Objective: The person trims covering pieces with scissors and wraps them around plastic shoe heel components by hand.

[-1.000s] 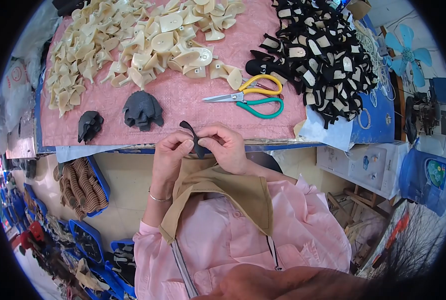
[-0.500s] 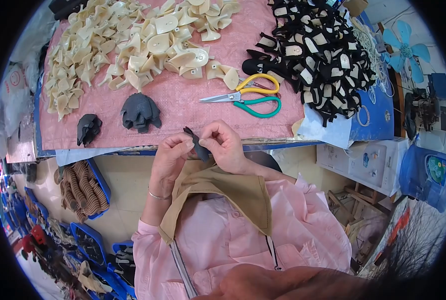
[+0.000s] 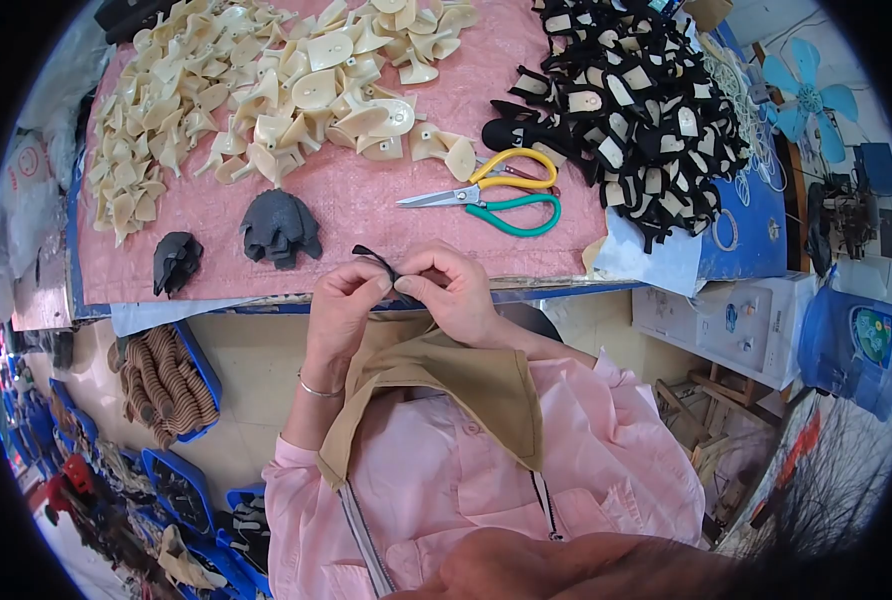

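Note:
Between my left hand (image 3: 344, 300) and my right hand (image 3: 453, 296), just off the table's front edge, is a small dark fabric piece (image 3: 371, 254). Thumb and fingers of each hand pinch it, and its narrow end sticks up to the left. My fingers cover its middle. Beyond them on the pink sheet (image 3: 366, 218) lie two bundles of dark grey pieces, a larger bundle (image 3: 279, 228) and a smaller bundle (image 3: 177, 263). Scissors (image 3: 496, 195) with one yellow and one green handle rest past my right hand, blades pointing left.
Cream plastic shoe heels (image 3: 316, 88) are heaped at the back left. Black-covered heels (image 3: 621, 110) pile up at the right, beside white cord (image 3: 741, 100). A teal fan (image 3: 811, 98) stands further right. Blue crates (image 3: 201, 375) sit on the floor at left.
The dark fabric piece has turned between my fingers: its broad face showed before, and now a thin end points up and left. Both hands stay in nearly the same place.

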{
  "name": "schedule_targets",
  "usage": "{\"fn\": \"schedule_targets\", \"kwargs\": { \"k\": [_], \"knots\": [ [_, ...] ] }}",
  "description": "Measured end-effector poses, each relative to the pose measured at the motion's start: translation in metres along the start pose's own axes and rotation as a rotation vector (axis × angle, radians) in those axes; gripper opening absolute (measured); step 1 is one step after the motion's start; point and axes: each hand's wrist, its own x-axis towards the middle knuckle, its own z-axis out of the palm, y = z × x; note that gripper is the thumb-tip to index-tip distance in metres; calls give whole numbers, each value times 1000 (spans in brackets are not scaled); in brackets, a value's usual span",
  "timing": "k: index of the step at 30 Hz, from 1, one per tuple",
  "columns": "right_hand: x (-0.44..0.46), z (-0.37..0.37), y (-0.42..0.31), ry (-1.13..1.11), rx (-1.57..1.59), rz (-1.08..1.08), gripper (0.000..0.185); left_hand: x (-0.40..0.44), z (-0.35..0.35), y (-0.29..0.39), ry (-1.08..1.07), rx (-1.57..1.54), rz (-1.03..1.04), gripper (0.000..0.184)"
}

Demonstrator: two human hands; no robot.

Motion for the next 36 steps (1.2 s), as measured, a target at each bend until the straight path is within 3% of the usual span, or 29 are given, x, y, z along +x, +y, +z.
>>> {"fn": "schedule_targets", "kwargs": {
  "k": [3,5,6,8,9,11,12,14,15,17,18,20,23,24,25,27,28,29,31,36],
  "knots": [
    [1,-4,1,-4,-114,-90,6,0,-1,-1,3,59,15,3],
    [3,-10,0,-47,153,139,6,2,-2,2,-1,69,17,3],
    [3,-14,-1,-46,150,138,6,2,-1,10,15,136,47,2],
    [4,-22,-4,159,185,159,2,6,-9,16,118,320,118,2],
    [6,-25,-5,158,182,159,2,11,-13,19,119,317,119,2],
    [9,-30,-11,372,201,-47,3,21,-17,28,391,885,575,4],
    [8,-34,-15,401,193,-49,2,21,-17,30,387,882,576,4],
    [10,-40,-15,436,164,-84,2,21,-17,36,516,1108,695,25],
    [10,-42,-14,465,136,-111,2,19,-9,41,515,1107,695,25],
    [7,-36,-12,461,140,-79,3,14,18,49,249,1300,838,56],
    [5,-30,-11,417,186,-42,3,12,27,43,249,1297,838,56],
    [0,-18,-17,304,182,-8,3,11,36,28,-218,1109,621,74],
    [-3,-7,-32,83,301,126,3,21,30,3,-220,868,479,63],
    [1,-6,-25,70,255,74,4,16,30,6,-193,547,267,46],
    [5,-8,-27,70,253,72,4,18,27,1,-194,546,268,46],
    [16,-19,-33,88,-12,9,5,24,19,-14,-25,-228,171,32],
    [26,-28,-29,150,-209,-104,18,23,21,-5,-49,-353,111,34],
    [36,-37,-33,142,-207,-101,18,21,21,0,-41,-354,113,34],
    [57,-49,-48,291,-1218,-456,25,18,19,7,-42,-689,-32,40],
    [87,-56,-40,296,-1345,-397,33,13,18,12,-58,-751,6,48]
  ]
}}
